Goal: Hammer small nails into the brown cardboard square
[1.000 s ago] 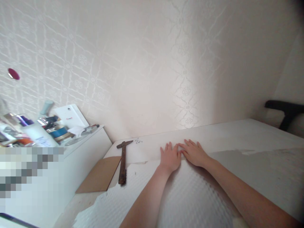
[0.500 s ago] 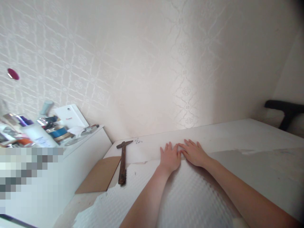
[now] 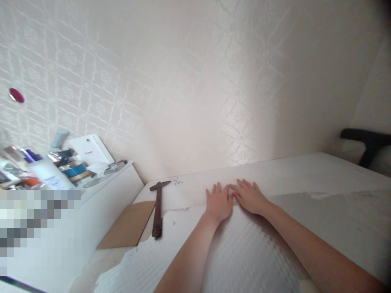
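My left hand [image 3: 218, 201] and my right hand [image 3: 249, 197] lie flat side by side, fingers stretched out, pressing on a white textured sheet [image 3: 244, 252] where it meets the bare white board [image 3: 293, 175]. The thumbs almost touch. Neither hand holds anything. To the left of my left hand, a hammer with a wooden handle [image 3: 158, 209] lies on the surface, its dark head towards the wall. A few small nails [image 3: 178, 181] sit just beyond the hammer's head.
A brown cardboard piece [image 3: 130, 225] lies left of the hammer. A white cabinet [image 3: 100, 195] on the left carries bottles, tape rolls and other clutter [image 3: 65, 165]. Patterned wallpaper [image 3: 183, 89] covers the wall behind. A black chair part [image 3: 368, 140] shows at far right.
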`<state>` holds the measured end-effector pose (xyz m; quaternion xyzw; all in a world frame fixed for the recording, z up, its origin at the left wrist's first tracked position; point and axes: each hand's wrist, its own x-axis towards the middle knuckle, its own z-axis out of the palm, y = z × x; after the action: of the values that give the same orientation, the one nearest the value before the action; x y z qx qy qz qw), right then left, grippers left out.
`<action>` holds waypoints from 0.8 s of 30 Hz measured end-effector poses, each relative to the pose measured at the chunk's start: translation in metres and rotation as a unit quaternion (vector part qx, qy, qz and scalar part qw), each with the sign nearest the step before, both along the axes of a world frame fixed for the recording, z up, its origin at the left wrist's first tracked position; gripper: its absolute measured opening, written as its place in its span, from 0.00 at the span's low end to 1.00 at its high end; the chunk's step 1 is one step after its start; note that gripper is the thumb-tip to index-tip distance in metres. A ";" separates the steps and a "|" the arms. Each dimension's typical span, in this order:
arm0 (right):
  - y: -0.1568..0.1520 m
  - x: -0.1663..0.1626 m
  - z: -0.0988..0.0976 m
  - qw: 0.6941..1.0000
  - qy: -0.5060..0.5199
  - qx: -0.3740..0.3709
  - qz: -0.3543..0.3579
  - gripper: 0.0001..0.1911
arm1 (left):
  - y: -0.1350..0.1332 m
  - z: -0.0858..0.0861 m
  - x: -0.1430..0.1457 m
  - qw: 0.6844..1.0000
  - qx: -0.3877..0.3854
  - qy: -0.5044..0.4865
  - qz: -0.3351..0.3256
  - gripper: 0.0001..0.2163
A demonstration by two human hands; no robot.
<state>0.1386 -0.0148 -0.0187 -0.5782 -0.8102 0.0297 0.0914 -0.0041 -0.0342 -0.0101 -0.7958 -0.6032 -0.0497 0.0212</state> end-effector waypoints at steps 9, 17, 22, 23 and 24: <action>0.001 0.000 -0.004 1.000 0.009 0.010 -0.003 0.27 | 0.000 0.001 0.000 1.000 -0.002 -0.003 0.000 0.25; -0.001 0.000 0.000 1.000 0.001 -0.001 -0.001 0.27 | -0.001 0.002 0.001 1.000 -0.004 -0.007 -0.001 0.25; -0.001 0.000 0.001 1.000 0.000 0.001 0.000 0.27 | 0.000 0.001 0.001 1.000 -0.002 -0.004 -0.002 0.25; -0.001 0.000 0.000 1.000 -0.001 0.001 0.000 0.27 | 0.000 0.002 0.001 1.000 -0.003 -0.006 -0.001 0.25; -0.001 0.000 0.000 1.000 0.000 0.000 0.000 0.27 | 0.000 0.002 0.001 1.000 -0.005 -0.007 -0.001 0.25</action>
<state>0.1384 -0.0155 -0.0185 -0.5784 -0.8102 0.0298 0.0909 -0.0034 -0.0347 -0.0083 -0.7959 -0.6031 -0.0521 0.0130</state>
